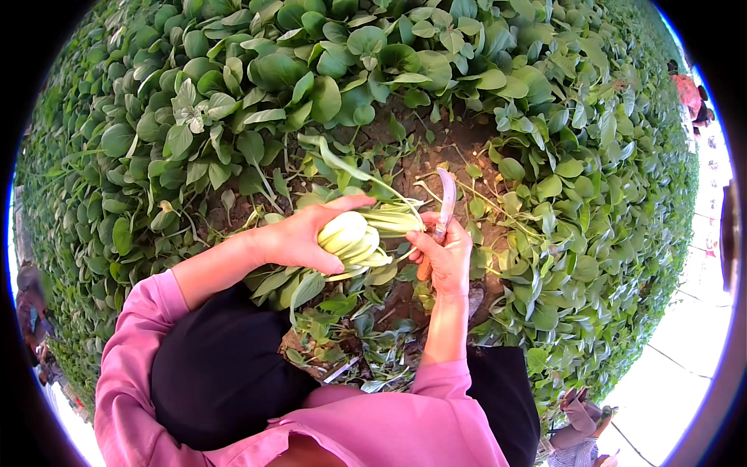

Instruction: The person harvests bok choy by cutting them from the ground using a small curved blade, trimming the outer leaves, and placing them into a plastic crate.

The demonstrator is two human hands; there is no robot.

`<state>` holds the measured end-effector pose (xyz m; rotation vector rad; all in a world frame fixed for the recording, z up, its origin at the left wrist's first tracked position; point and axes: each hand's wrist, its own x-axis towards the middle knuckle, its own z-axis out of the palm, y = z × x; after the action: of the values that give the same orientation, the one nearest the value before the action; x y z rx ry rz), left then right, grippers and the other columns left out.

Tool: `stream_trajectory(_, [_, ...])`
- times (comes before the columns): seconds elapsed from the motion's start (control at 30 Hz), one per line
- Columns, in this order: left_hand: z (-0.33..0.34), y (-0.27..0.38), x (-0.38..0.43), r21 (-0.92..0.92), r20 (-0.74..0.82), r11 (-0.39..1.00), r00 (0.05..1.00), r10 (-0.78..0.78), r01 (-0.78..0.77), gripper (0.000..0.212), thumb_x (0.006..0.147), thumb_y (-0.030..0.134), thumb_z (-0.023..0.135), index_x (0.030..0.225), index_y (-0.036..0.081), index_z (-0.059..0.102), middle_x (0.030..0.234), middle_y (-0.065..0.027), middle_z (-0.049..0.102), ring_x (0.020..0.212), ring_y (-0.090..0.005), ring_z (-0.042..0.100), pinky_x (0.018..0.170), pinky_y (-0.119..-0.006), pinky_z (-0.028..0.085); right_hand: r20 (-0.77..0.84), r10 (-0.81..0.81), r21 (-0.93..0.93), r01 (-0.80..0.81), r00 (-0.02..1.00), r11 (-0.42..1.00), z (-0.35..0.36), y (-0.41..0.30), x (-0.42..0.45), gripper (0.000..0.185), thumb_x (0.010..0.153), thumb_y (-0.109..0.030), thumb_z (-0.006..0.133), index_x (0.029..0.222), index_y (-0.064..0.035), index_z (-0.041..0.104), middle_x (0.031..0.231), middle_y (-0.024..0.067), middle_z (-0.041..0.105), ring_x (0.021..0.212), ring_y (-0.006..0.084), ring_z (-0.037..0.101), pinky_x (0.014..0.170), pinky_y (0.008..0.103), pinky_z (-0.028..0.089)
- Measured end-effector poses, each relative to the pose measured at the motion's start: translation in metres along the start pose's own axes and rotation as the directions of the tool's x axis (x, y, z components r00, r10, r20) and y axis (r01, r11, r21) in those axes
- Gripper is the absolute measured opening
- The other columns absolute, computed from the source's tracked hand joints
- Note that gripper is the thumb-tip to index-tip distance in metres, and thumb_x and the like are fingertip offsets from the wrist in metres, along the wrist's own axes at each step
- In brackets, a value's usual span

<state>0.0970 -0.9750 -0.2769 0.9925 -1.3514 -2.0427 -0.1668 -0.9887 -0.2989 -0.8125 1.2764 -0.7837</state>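
My left hand [303, 236] is wrapped around a bunch of leafy greens [350, 236], whose pale stem bases point to the right and towards me. Green leaves of the bunch stick out below and behind the palm. In my right hand [442, 254] is a small curved knife [447, 198], its blade pointing up and away from me and its brown handle [424, 269] showing under the fingers. The right thumb and fingertips also pinch a thin green stalk at the right end of the bunch. That stalk arcs away to a long leaf [335, 160].
Dense leafy plants [280, 70] surround a patch of brown soil [420, 140] before me. Cut leaves and stems [373, 344] litter the ground between my knees [222, 373]. Other people [575, 432] are at the lower right, far left and upper right rims. Pale paving [683, 327] borders the plants.
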Motion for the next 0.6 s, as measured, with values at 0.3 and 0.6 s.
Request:
stream_trajectory(0.3, [-0.044, 0.044, -0.026, -0.447, -0.265, 0.891, 0.963, -0.046, -0.08, 0.073, 0.055, 0.004, 0.075, 0.123, -0.004, 0.05, 0.12, -0.0176, 0.058, 0.109, -0.027, 0.058, 0.096, -0.038, 0.045, 0.06, 0.021, -0.313, -0.001, 0.998, 0.95, 0.001, -0.025, -0.006, 0.026, 0.072, 0.001, 0.075, 0.095, -0.0021, 0.065, 0.066, -0.003, 0.06, 0.051, 0.0014, 0.049, 0.045, 0.0185, 0.039])
stream_trajectory(0.6, [-0.03, -0.031, 0.006, -0.452, 0.013, 0.852, 0.957, -0.288, 0.263, 0.056, 0.069, 0.007, 0.079, 0.119, 0.002, 0.055, 0.111, -0.0037, 0.063, 0.099, -0.0128, 0.057, 0.091, -0.029, 0.046, 0.2, 0.165, 0.043, -0.176, 0.966, 0.983, 0.034, 0.028, -0.002, 0.022, 0.072, 0.0, 0.074, 0.087, 0.0028, 0.058, 0.061, 0.0016, 0.056, 0.046, 0.0089, 0.052, 0.043, 0.0233, 0.041])
